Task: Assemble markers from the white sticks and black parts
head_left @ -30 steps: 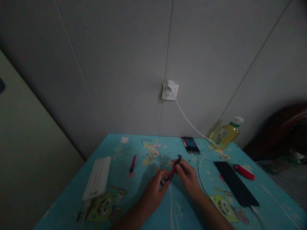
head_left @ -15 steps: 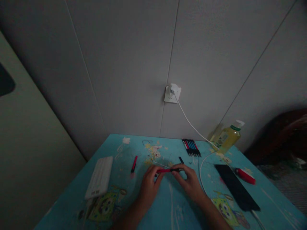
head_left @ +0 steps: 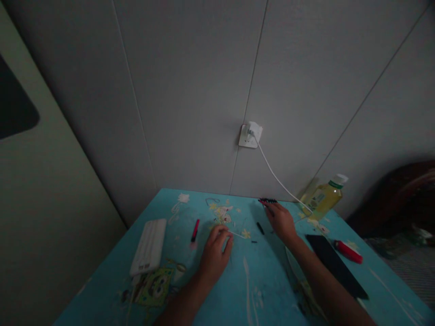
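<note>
My left hand (head_left: 216, 249) is over the middle of the table, fingers curled and thumb close to the index finger. Its fingertips close on the near end of a thin white stick (head_left: 239, 235), which resembles a pen refill and lies on the cloth. Farther off, my right hand (head_left: 281, 222) reaches to the row of pens (head_left: 271, 200) by the wall and covers most of it. Between its fingertips is a red-and-black pen (head_left: 263, 203), partly hidden. A short black pen part (head_left: 260, 228) and a smaller dark piece (head_left: 254, 242) lie between the hands.
Left on the blue patterned tablecloth (head_left: 224, 299) are a red-and-black pen piece (head_left: 195, 230) and a white power bank (head_left: 148, 246). To the right are a black flat case (head_left: 335, 265), a red object (head_left: 348, 251), a yellow bottle (head_left: 324, 198) and a white cable (head_left: 277, 179) from the wall socket.
My hands have parted. The right has carried the red-and-black pen away to the row by the wall, while the left has let go of it and closed at the white stick.
</note>
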{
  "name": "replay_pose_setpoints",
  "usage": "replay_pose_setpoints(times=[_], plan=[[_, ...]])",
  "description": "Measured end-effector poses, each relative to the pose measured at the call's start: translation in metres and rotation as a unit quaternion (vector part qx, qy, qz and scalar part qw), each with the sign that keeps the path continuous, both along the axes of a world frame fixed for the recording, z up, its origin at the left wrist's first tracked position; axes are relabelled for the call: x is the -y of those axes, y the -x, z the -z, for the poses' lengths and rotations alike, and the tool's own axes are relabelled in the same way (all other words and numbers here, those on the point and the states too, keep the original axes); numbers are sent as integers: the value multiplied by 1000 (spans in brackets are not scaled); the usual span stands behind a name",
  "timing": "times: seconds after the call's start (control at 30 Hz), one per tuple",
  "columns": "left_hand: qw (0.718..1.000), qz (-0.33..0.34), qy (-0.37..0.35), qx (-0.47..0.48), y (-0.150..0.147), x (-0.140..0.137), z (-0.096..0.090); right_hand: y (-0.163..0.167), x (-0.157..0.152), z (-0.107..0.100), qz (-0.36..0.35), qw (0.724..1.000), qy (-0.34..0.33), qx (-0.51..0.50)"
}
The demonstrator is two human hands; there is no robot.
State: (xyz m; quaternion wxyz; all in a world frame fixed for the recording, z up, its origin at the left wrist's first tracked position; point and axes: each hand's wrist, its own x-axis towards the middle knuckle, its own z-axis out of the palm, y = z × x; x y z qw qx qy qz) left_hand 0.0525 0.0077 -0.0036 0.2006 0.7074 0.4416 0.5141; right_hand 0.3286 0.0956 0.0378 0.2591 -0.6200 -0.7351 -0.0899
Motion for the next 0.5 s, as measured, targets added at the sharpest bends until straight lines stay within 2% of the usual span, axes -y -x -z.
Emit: replay_pose_setpoints(times=[0.1,0.3,0.5], plan=[[1000,16,3,-14,-1,1,0,1,-11,10,30,994,44,92],[998,29,14,-52,1,-1,-2,9,-21,22,49,987,93,124],[994,29,13,-101,-3,0,-1,14,-23,18,83,981,118,131]])
